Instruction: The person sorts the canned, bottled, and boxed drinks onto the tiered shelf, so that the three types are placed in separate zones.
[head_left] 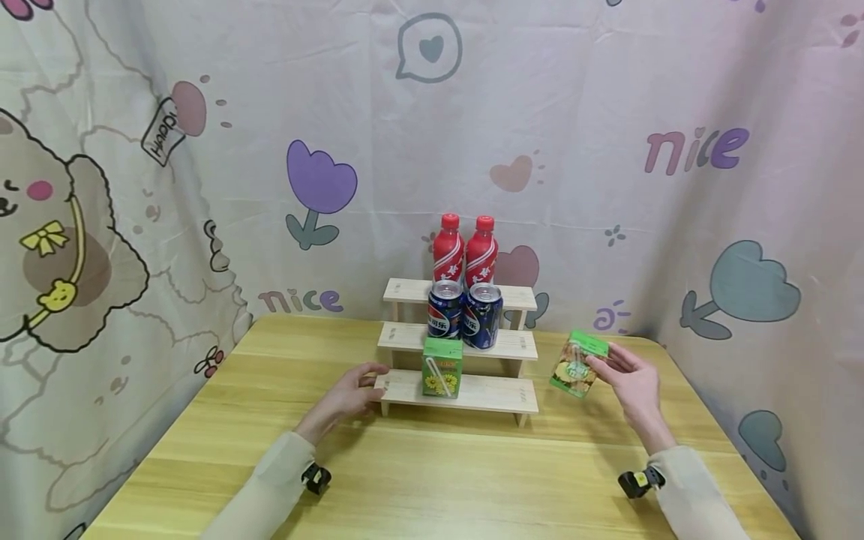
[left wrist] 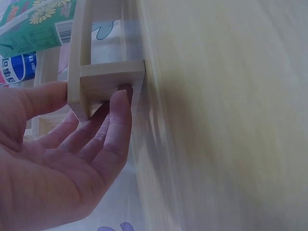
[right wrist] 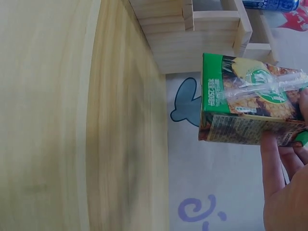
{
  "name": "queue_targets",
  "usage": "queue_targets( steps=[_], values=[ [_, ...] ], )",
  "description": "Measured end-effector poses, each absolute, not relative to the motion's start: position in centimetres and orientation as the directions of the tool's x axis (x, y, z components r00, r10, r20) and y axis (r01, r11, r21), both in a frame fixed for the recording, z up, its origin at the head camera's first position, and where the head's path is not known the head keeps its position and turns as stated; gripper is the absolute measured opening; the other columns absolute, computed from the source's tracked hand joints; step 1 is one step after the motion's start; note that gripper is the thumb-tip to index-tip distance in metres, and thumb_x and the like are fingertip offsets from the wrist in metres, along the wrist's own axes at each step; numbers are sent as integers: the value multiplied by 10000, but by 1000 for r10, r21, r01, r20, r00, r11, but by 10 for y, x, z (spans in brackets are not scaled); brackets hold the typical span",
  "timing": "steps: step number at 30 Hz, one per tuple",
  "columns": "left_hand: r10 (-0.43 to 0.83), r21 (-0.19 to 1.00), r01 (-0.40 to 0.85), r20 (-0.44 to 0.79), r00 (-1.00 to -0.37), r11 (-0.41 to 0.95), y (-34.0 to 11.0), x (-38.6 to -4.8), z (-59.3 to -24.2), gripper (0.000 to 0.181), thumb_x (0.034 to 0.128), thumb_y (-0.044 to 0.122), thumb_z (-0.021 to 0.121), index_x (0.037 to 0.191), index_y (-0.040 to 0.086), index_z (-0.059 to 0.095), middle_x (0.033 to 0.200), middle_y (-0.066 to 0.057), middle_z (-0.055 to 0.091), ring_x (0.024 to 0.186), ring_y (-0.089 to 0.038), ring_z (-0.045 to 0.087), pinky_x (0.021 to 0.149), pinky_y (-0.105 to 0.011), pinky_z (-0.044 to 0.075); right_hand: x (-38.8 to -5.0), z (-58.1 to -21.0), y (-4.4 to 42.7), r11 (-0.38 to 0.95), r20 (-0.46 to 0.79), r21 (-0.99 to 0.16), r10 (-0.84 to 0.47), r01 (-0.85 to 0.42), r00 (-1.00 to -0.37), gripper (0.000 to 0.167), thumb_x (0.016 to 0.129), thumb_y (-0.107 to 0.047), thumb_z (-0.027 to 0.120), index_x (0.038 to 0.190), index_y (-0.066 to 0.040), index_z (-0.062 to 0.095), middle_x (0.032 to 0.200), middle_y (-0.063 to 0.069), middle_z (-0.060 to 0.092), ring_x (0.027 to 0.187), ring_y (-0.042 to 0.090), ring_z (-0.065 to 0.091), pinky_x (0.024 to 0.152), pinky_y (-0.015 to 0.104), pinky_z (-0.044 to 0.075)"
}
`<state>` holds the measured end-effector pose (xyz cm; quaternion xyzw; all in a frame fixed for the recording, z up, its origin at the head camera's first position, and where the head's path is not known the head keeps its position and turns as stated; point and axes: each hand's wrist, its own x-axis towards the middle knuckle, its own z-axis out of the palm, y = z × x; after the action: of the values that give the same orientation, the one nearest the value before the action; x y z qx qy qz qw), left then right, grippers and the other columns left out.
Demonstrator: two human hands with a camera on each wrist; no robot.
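Note:
My right hand (head_left: 637, 381) grips a green juice box (head_left: 578, 365) with pineapple pictures and a straw on its face. The box is tilted in the air, right of the three-tier wooden shelf (head_left: 486, 394). With the thumb on top and fingers curled beneath, my left hand (left wrist: 72, 149) holds the left end of the lowest step. On that step stands another green juice box (head_left: 442, 369) with yellow flowers, left of the middle. Two dark blue soda cans, a left can (head_left: 445, 310) and a right can (head_left: 482, 316), stand on the middle step.
Two red bottles, a left bottle (head_left: 448, 250) and a right bottle (head_left: 481, 253), stand side by side on the top step, partly hidden by the cans. The shelf stands on a wooden table (head_left: 432, 480), with a printed curtain (head_left: 378, 97) behind.

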<state>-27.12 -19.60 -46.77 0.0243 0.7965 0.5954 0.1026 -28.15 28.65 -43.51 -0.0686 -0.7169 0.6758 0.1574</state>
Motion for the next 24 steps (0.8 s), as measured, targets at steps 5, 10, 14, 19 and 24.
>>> queue_targets(
  steps=[5,10,14,19,24],
  values=[
    [172,952,-77,-132,-976,296,-196,-272,-468,442,931,13,589,1361,75,511,1322,-251,577,942,-241,660,650,-367,549,-276,-433,285,126,164,-982,239,-137,-957,721,831,-139,784,1408,106,428,890,-279,639,874,-93,619,725,131,553],
    [173,954,-76,-131,-976,291,-196,-273,-468,442,931,0,584,1361,71,508,1297,-243,591,929,-240,658,643,-361,545,-273,-428,280,195,182,-970,191,-144,-965,716,846,-174,774,1411,98,429,914,-286,623,888,-96,612,743,133,552],
    [177,953,-78,-134,-975,294,-197,-274,-469,443,933,5,585,1364,73,507,1288,-237,596,933,-239,655,646,-363,549,-271,-424,276,229,171,-965,176,-128,-969,704,845,-191,777,1411,69,449,912,-295,617,890,-97,611,759,131,548],
    [184,953,-75,-133,-974,295,-198,-273,-469,454,933,11,588,1374,63,495,1295,-253,586,946,-240,652,646,-364,548,-268,-420,271,250,155,-962,149,-115,-977,700,838,-208,784,1409,42,466,928,-280,614,895,-96,613,777,138,548],
    [185,955,-78,-135,-973,286,-198,-272,-468,459,935,3,580,1381,55,486,1293,-257,585,937,-234,652,645,-364,545,-267,-417,265,246,150,-962,125,-116,-981,699,827,-207,794,1399,40,478,958,-243,629,899,-79,624,787,154,554]
  ],
)
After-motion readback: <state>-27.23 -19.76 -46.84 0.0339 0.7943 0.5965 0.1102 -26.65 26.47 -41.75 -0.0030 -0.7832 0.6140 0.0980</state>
